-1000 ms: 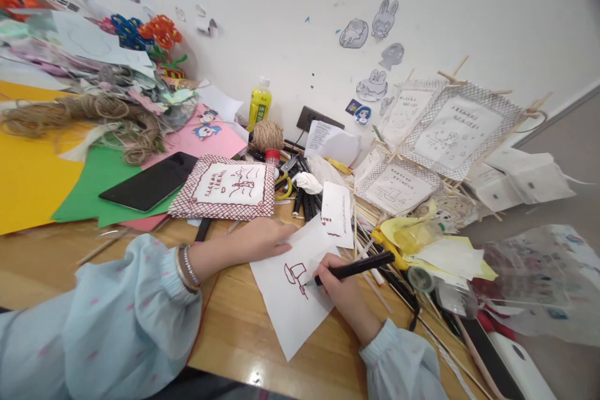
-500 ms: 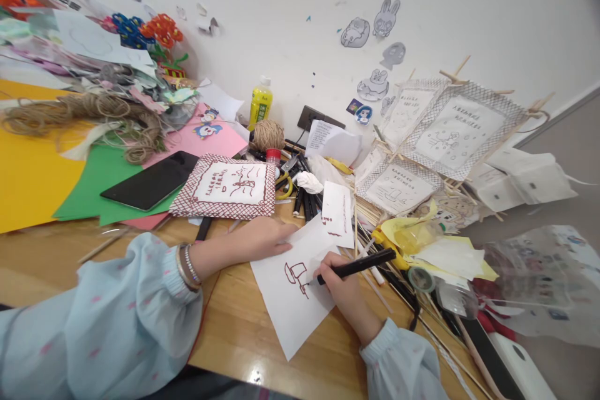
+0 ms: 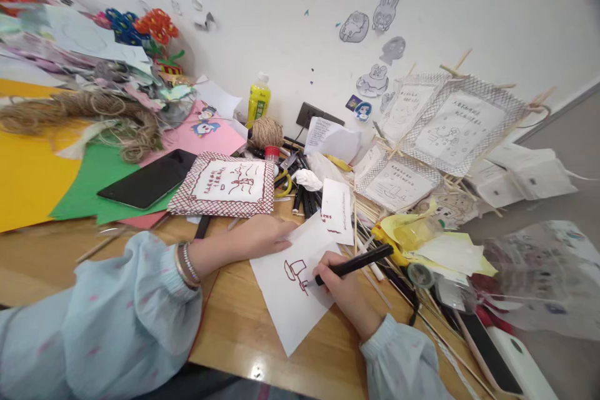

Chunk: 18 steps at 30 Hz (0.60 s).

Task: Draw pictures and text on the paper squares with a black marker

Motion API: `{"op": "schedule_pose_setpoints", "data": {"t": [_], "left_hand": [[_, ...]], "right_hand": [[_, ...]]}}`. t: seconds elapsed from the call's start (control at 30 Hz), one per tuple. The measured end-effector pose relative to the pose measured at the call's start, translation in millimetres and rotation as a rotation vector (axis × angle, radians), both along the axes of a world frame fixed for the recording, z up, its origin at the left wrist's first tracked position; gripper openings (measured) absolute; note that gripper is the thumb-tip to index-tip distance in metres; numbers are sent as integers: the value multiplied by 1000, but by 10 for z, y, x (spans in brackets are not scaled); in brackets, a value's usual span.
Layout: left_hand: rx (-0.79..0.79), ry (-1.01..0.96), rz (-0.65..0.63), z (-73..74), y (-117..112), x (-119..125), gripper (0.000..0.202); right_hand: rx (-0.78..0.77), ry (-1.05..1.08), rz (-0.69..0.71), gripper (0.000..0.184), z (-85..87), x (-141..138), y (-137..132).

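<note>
My right hand grips a black marker pen, its tip at a small drawing in dark reddish-brown line. That drawing is on a white sheet of paper, lying slantwise on the wooden table. My left hand rests over the sheet's upper left edge, thumb apart from the other fingers, which are partly hidden. Just beyond it lies a decorated card with a cross-hatched border, brush-like writing and a figure. A smaller white paper with a few marks touches the sheet's top corner.
Left are a dark tablet, coloured paper and twine. Behind stand a yellow bottle and a twine ball. Hatched paper panels on sticks rise at right, above tape, sticks and a phone.
A short stroke has been added at the lower right of the drawing. Both hands keep nearly the same places; the view has shifted slightly.
</note>
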<state>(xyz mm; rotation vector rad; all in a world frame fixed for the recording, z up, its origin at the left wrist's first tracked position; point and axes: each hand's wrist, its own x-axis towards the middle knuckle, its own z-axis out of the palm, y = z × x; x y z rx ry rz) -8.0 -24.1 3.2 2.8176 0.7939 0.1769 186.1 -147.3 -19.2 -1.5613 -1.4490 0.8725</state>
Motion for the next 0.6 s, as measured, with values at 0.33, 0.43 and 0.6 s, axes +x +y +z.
{"op": "schedule_pose_setpoints", "data": {"t": [0.33, 0.43, 0.6], "left_hand": [[-11, -22, -4, -27, 10, -12, 18], [-13, -6, 4, -19, 12, -9, 17], [-34, -7, 25, -13, 4, -5, 17]], "right_hand": [[38, 9, -16, 19, 31, -22, 19], [44, 15, -40, 19, 18, -21, 19], [60, 64, -67, 20, -20, 21, 14]]}}
